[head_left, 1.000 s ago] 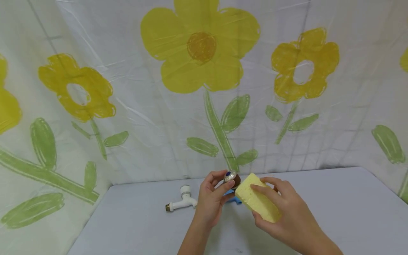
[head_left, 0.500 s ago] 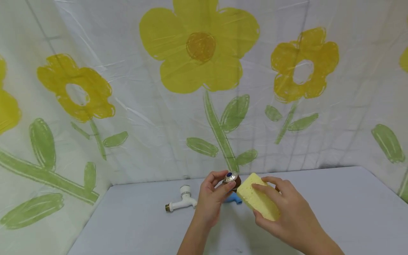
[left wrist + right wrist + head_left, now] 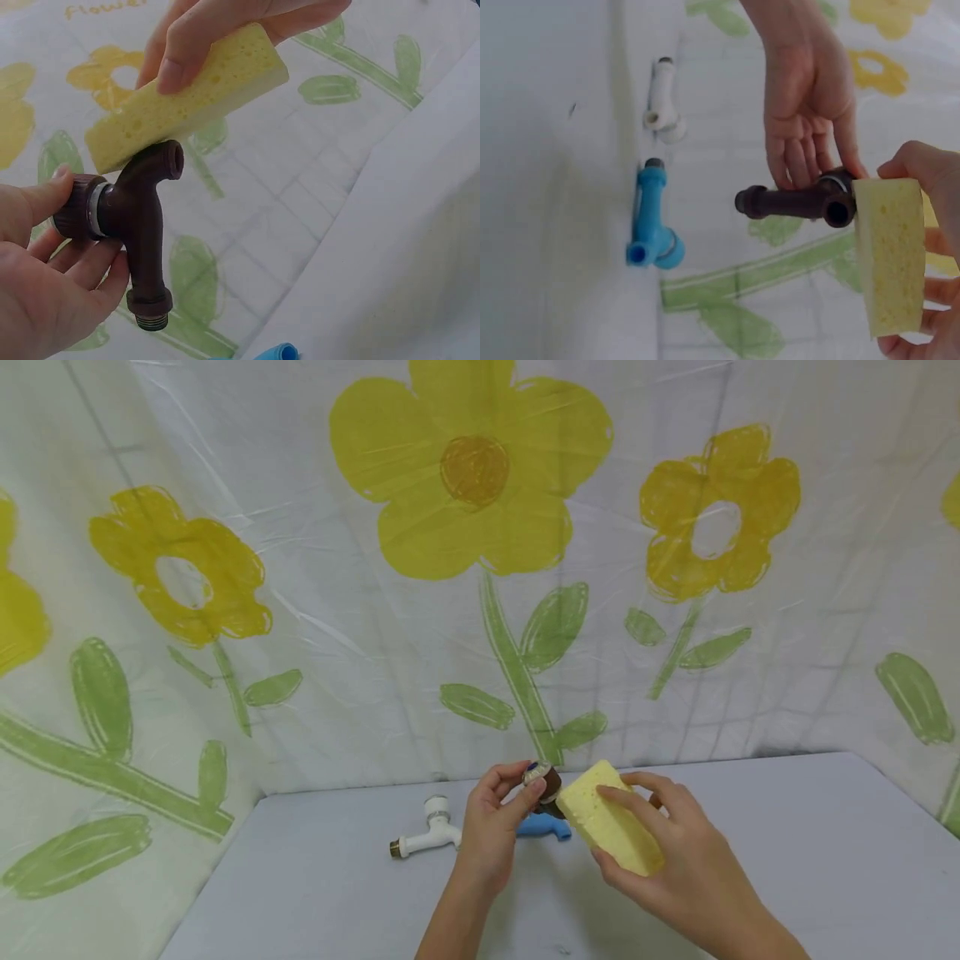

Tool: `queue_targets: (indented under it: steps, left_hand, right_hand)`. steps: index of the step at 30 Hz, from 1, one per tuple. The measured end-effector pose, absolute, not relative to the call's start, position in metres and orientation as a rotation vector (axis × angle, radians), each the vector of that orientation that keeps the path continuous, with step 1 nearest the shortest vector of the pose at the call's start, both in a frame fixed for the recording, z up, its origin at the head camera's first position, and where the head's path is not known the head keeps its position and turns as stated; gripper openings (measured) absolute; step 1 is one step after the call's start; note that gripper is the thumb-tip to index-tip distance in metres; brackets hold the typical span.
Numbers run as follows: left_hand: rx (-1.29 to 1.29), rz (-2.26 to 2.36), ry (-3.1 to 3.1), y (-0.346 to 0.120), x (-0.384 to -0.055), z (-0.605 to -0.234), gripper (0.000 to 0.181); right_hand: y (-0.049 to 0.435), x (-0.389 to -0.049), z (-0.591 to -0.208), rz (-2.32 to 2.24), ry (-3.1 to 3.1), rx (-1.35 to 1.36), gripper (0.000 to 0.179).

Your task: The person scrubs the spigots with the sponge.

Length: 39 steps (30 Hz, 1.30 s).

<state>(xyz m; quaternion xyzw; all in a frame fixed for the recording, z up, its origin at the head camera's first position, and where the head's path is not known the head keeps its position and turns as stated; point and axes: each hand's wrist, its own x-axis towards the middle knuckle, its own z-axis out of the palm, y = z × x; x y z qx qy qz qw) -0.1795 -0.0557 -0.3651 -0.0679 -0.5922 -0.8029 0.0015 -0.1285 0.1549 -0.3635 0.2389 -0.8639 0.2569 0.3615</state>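
Observation:
A dark brown tap [image 3: 142, 217] is held up above the table by my left hand [image 3: 491, 831], whose thumb and fingers grip its ribbed knob [image 3: 79, 206]. In the head view the knob's silvery top with a blue spot faces up, and much of the tap is hidden. My right hand [image 3: 678, 852] pinches a yellow sponge [image 3: 611, 818] between thumb and fingers. In the left wrist view the sponge's lower face lies against the top of the tap, by the spout. The right wrist view has the sponge [image 3: 892, 255] beside the tap's spout end [image 3: 840, 210].
On the grey-white table [image 3: 322, 902] lie a white tap [image 3: 431, 831], left of my left hand, and a blue tap [image 3: 546, 827] behind the hands, partly hidden. A white sheet printed with flowers [image 3: 472, 468] hangs along the table's back edge.
My left hand has tilted the brown tap, so its knob top faces further away and more brown body shows. The sponge has shifted slightly with my right hand.

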Motion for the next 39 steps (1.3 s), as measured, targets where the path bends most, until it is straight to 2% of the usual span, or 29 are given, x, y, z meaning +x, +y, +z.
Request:
queue_targets:
  steps: [3,8,20,29,39]
  left_hand:
    - [-0.196,-2.567,-1.797,-0.057,-0.180,-0.366,0.031]
    - [-0.200,-2.617,-1.774,-0.060,-0.181,-0.366,0.039]
    - [-0.467,-2.812,-1.811,-0.061,-0.183,-0.367,0.047]
    - [-0.384,-2.801,-1.774,-0.056,-0.182,-0.368,0.041]
    - [-0.426,-2.823,-1.818,-0.055,-0.182,-0.369,0.042]
  right_hand:
    - [0.151,-0.127,-0.363,0.704,-2.190,0.638,0.051]
    - [0.146,-0.127,-0.364,0.748,-2.106,0.674,0.064]
    - [0.143,-0.129,-0.360,0.948,-1.886,0.596,0.073]
    - [0.144,-0.131,-0.367,1.074,-1.935,0.611,0.074]
    - [0.147,-0.129,-0.363,1.173,-1.941,0.574,0.090]
